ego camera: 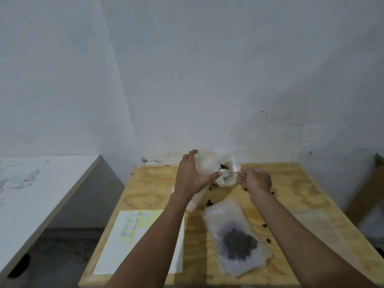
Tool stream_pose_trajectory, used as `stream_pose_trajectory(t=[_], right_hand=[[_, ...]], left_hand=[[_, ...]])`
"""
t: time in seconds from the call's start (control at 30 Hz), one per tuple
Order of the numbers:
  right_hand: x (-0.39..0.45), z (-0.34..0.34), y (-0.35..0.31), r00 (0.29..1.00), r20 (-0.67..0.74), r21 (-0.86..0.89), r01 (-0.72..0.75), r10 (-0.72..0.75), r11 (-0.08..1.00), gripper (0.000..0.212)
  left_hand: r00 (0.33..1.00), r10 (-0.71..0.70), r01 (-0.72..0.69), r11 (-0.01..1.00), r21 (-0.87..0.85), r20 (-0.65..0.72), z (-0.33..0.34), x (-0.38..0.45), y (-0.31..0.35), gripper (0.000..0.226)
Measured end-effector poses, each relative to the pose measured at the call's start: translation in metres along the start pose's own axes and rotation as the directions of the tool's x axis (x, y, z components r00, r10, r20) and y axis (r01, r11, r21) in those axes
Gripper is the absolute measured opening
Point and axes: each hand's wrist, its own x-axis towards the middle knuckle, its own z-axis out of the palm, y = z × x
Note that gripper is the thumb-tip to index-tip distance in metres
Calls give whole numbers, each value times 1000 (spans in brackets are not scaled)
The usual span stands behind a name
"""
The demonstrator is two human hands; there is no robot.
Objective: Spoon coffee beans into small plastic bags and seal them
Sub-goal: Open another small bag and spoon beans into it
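At the far middle of the wooden table, my left hand grips the rim of a large translucent bag, holding its mouth open; dark coffee beans show inside. My right hand pinches the handle of a pale spoon whose bowl reaches into that mouth. Nearer to me lies a small clear plastic bag flat on the table, with a heap of coffee beans inside it. I cannot tell whether this bag is sealed.
A yellow-edged sheet of labels lies at the table's near left, partly under my left forearm. Loose beans are scattered around the bags. A white wall stands just behind the table. A white tabletop stands to the left.
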Motion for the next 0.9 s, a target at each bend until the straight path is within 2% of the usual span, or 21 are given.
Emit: stream_pose_trajectory(t=[0.07, 0.13, 0.2, 0.23, 0.27, 0.3, 0.37, 0.4, 0.43, 0.5, 0.53, 0.6, 0.67, 0.8, 0.9], right_hand=[[6, 4, 9, 999, 12, -108, -43, 44, 993, 6], [7, 6, 11, 999, -6, -291, -44, 45, 956, 12], [5, 8, 8, 999, -47, -470, -22, 0, 882, 47], [1, 7, 5, 996, -73, -543, 10, -60, 840, 65], [-3, 6, 0, 982, -94, -580, 78, -162, 811, 72], [-7, 5, -5, 954, -88, -576, 185, -285, 796, 67], [-14, 3, -20, 891, 44, -431, 425, -452, 796, 35], [-18, 3, -29, 882, 158, -314, 471, -444, 824, 21], [-27, 3, -40, 868, 298, -227, 469, -398, 853, 15], [-40, 6, -57, 795, 530, -129, 419, -295, 899, 17], [-47, 8, -64, 759, 590, -117, 416, -274, 902, 17], [-59, 12, -69, 726, 619, -115, 461, -299, 880, 13], [-65, 15, -68, 730, 572, -117, 525, -375, 843, 11], [-71, 10, -69, 739, 414, -157, 633, -532, 758, 14], [-76, 1, -71, 732, 420, -143, 637, -536, 758, 23]], left_hand=[[999, 2, -3, 1000, -30, -34, 1, 0, -2, 103], [999, 0, -2, 998, -55, -49, 2, 0, -3, 102], [998, 3, -7, 997, -74, -64, 2, 0, -5, 103], [998, 5, -10, 997, -80, -69, 3, 1, -5, 104], [997, 4, -11, 996, -87, -71, 2, 1, -4, 104], [997, -1, -6, 995, -98, -74, 2, 2, -3, 104], [996, -37, 24, 989, -145, -87, 1, 3, 2, 103], [993, -67, 48, 982, -183, -97, 0, 4, 6, 102], [989, -99, 72, 970, -230, -107, -1, 6, 10, 102], [982, -154, 108, 935, -338, -113, -3, 8, 18, 102], [978, -177, 122, 915, -385, -109, -5, 10, 23, 100], [972, -210, 144, 883, -446, -102, -10, 12, 32, 90], [971, -208, 132, 873, -469, -115, -16, 12, 40, 72], [980, -141, 39, 830, -557, -142, -31, 4, 50, 36], [996, -49, -7, 764, -645, -69, -42, -5, 54, 24]])
